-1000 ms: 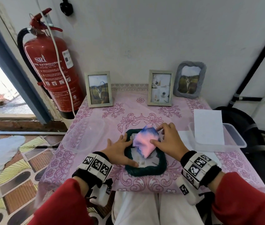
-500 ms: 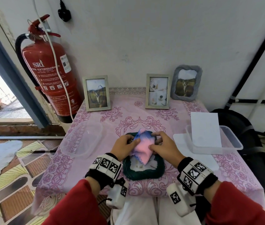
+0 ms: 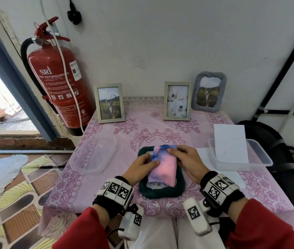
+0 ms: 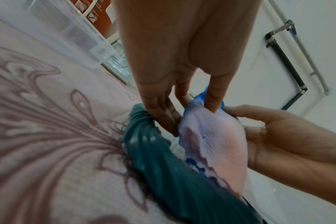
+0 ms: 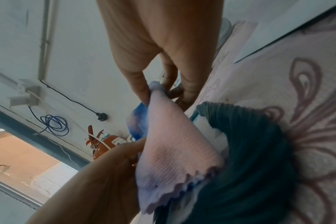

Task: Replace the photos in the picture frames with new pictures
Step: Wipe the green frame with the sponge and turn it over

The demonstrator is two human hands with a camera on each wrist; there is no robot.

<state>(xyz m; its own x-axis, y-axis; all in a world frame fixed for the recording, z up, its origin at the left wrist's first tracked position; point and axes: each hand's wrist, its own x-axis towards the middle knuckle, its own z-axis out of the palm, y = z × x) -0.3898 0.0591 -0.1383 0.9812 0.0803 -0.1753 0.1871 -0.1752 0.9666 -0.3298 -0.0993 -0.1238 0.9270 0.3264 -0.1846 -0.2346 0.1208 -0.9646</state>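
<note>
Both hands held a pink-and-blue cloth (image 3: 162, 165) over the dark green frame (image 3: 160, 192): the right hand (image 3: 187, 161) pinched its far corner between thumb and fingers, and the left hand (image 3: 139, 166) gripped its left edge. The frame lay flat on the pink tablecloth (image 3: 142, 126) near the front edge. Behind it three framed photos stood by the wall, with a clear tub (image 3: 261, 155) to the right.

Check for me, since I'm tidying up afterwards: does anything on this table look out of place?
Yes: a white sheet leans tilted across the rim of the clear tub, not flat inside. The three standing frames look upright.
</note>
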